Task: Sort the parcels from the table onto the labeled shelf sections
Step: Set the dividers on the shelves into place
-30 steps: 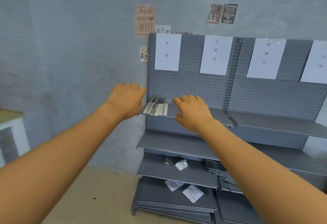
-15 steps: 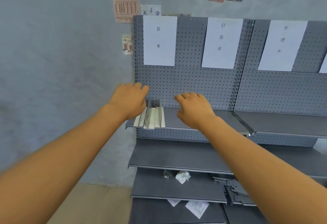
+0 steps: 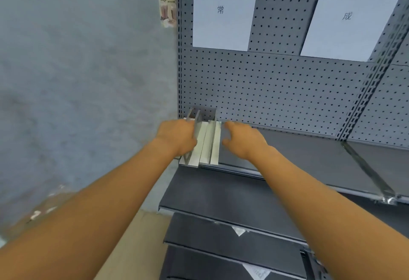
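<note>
The left hand (image 3: 177, 138) gripped the parcels (image 3: 204, 142) at nine o'clock; the right hand (image 3: 243, 140), slack, should steady their three-o'clock side upright.

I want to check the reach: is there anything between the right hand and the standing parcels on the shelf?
Nothing visible. The right hand hovers just right of the parcels, with only bare shelf in the gap. The left hand already rests on their left side.

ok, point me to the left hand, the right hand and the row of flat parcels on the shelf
left hand (image 3: 177, 138), head view, back of the hand
right hand (image 3: 244, 139), head view, back of the hand
flat parcels (image 3: 204, 145), head view, pale face of a middle parcel
</note>
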A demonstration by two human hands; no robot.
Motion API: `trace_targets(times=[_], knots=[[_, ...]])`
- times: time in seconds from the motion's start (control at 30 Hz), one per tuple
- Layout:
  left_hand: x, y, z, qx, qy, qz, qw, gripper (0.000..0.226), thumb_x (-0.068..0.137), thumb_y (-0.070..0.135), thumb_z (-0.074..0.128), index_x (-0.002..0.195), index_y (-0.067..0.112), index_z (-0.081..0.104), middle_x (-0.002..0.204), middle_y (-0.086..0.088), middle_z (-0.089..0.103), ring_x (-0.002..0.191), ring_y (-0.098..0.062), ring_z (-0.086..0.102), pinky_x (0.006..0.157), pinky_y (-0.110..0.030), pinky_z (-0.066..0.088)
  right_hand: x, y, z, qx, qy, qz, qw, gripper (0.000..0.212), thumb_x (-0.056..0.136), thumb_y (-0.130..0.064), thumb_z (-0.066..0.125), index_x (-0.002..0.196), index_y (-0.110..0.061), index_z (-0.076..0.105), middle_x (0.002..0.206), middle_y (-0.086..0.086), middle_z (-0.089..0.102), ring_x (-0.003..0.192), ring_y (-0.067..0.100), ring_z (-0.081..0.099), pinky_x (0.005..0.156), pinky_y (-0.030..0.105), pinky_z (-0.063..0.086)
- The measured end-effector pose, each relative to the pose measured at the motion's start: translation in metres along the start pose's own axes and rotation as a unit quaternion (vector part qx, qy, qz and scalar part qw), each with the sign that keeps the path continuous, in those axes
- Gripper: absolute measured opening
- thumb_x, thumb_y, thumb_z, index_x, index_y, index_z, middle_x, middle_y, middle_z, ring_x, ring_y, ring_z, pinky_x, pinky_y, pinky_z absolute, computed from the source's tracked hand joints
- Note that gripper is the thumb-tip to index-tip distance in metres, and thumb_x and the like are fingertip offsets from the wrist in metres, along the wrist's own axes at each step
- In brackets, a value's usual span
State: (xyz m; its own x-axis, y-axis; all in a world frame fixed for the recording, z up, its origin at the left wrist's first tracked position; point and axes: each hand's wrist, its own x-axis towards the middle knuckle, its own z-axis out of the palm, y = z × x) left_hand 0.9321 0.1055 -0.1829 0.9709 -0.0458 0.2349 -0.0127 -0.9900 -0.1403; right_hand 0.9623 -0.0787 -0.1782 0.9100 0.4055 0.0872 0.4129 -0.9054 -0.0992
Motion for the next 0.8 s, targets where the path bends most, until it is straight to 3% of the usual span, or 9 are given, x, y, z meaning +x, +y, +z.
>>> trace_targets(times=[0.13,0.23,0.33,0.43,0.5,0.57,0.67,0.8], knots=[[0.024,0.004,0.031,-0.078,-0.077,-0.057,0.992,0.033,0.096,0.028,0.052,0.122,0.008,0.053,0.113,-0.012,0.062,0.097,-0.03,0.06,0.068,-0.032,0.04,0.035,-0.007,0.033,0.097,-0.069,0.033,0.992,0.054,0.102,-0.042,0.044,0.146,-0.011,0.036,0.135,0.013,0.054,0.119,0.033,0.054,0.092,0.042,0.049],[0.041,0.006,0.049,-0.158,-0.108,-0.106,0.976,0.027,0.095,0.023,0.054,0.114,0.005,0.057,0.093,-0.008,0.058,0.079,-0.025,0.055,0.065,-0.03,0.044,0.054,-0.015,0.05,0.152,-0.098,0.064,0.981,0.052,0.102,-0.041,0.045,0.139,-0.006,0.041,0.13,0.015,0.055,0.106,0.031,0.056,0.083,0.037,0.047],[0.049,0.009,0.063,-0.164,-0.123,-0.129,0.97,0.019,0.094,0.012,0.054,0.11,0.004,0.059,0.075,-0.002,0.047,0.069,-0.021,0.053,0.056,-0.027,0.041,0.064,-0.021,0.062,0.173,-0.105,0.093,0.975,0.038,0.1,-0.031,0.049,0.127,-0.004,0.045,0.119,0.014,0.057,0.094,0.03,0.058,0.075,0.034,0.045],[0.05,0.012,0.07,-0.159,-0.13,-0.135,0.969,0.02,0.094,0.009,0.053,0.112,0.003,0.06,0.09,-0.007,0.058,0.08,-0.024,0.058,0.065,-0.029,0.046,0.07,-0.026,0.072,0.196,-0.117,0.133,0.964,0.03,0.098,-0.02,0.048,0.123,-0.004,0.044,0.106,0.012,0.056,0.09,0.033,0.068,0.065,0.031,0.048],[0.049,0.013,0.075,-0.168,-0.127,-0.157,0.965,0.023,0.094,0.012,0.054,0.116,0.005,0.058,0.106,-0.01,0.064,0.087,-0.025,0.059,0.068,-0.029,0.044,0.071,-0.03,0.076,0.211,-0.13,0.158,0.956,0.029,0.098,-0.015,0.046,0.124,-0.003,0.044,0.099,0.011,0.053,0.081,0.032,0.065,0.066,0.032,0.052],[0.047,0.013,0.078,-0.177,-0.125,-0.175,0.96,0.028,0.093,0.01,0.055,0.121,0.006,0.054,0.112,-0.009,0.064,0.083,-0.023,0.053,0.068,-0.03,0.043,0.072,-0.034,0.079,0.212,-0.131,0.176,0.952,0.036,0.097,-0.011,0.044,0.132,-0.002,0.04,0.106,0.014,0.056,0.09,0.033,0.062,0.076,0.036,0.052],[0.047,0.013,0.079,-0.191,-0.126,-0.17,0.958,0.033,0.092,0.006,0.055,0.126,0.005,0.05,0.108,-0.01,0.062,0.081,-0.022,0.05,0.067,-0.031,0.042,0.07,-0.035,0.08,0.19,-0.127,0.19,0.955,0.043,0.096,-0.004,0.041,0.139,-0.002,0.034,0.126,0.017,0.058,0.108,0.036,0.062,0.076,0.037,0.046],[0.045,0.013,0.068,-0.219,-0.123,-0.155,0.955,0.03,0.092,0.004,0.053,0.121,0.005,0.051,0.097,-0.009,0.059,0.078,-0.023,0.05,0.064,-0.031,0.04,0.063,-0.029,0.07,0.169,-0.11,0.193,0.96,0.043,0.097,-0.003,0.039,0.14,0.0,0.034,0.128,0.018,0.057,0.111,0.036,0.06,0.076,0.036,0.044]])
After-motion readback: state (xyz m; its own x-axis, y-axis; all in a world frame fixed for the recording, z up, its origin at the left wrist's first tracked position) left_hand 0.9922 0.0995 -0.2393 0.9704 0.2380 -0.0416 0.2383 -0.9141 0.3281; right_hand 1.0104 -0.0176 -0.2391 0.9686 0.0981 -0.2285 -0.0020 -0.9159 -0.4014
